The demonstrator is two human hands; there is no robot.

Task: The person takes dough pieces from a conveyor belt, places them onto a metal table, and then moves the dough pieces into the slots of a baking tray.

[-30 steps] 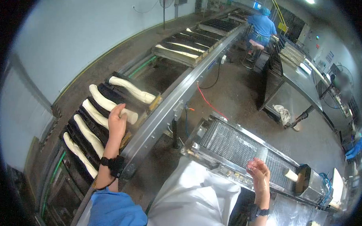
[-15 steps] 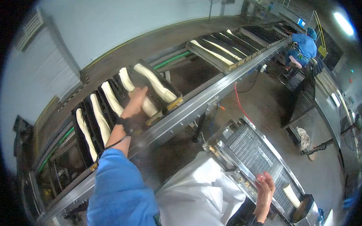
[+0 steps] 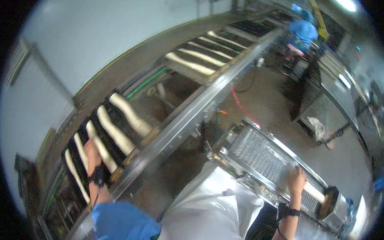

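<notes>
Pale dough strips (image 3: pixel 106 158) flank your left hand (image 3: pixel 92 153); blur hides its finger spread and grip, likewise your right hand's (image 3: pixel 296 180).

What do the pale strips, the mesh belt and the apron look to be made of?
Strips: probably dough, matte and smooth, judging by their soft, uneven curves. Belt: likely metal, given its grey, glinting mesh. Apron: perhaps plastic-coated, with glossy white folds.

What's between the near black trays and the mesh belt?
The head view shows mainly a metal rail, then dark floor, between the black trays and the mesh belt.
</notes>
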